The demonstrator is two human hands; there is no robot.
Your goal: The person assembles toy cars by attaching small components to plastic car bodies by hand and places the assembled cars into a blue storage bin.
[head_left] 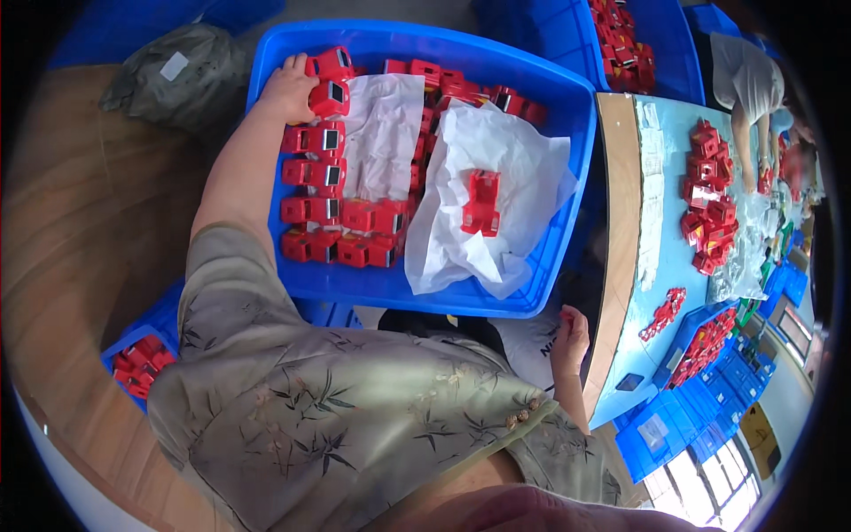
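Observation:
My left hand is at the far left corner of a large blue bin, its fingers curled around a red toy truck body with a dark window. Another red body lies just beyond it. Below the hand, more red truck bodies stand in a column along the bin's left side, with others beside them. My right hand hangs outside the bin near the table edge, fingers loosely apart and holding nothing.
White paper sheets lie over the parts; on a crumpled one rests a single red body. A light-blue table at right carries piled red parts. Another person works there. A grey sack sits far left.

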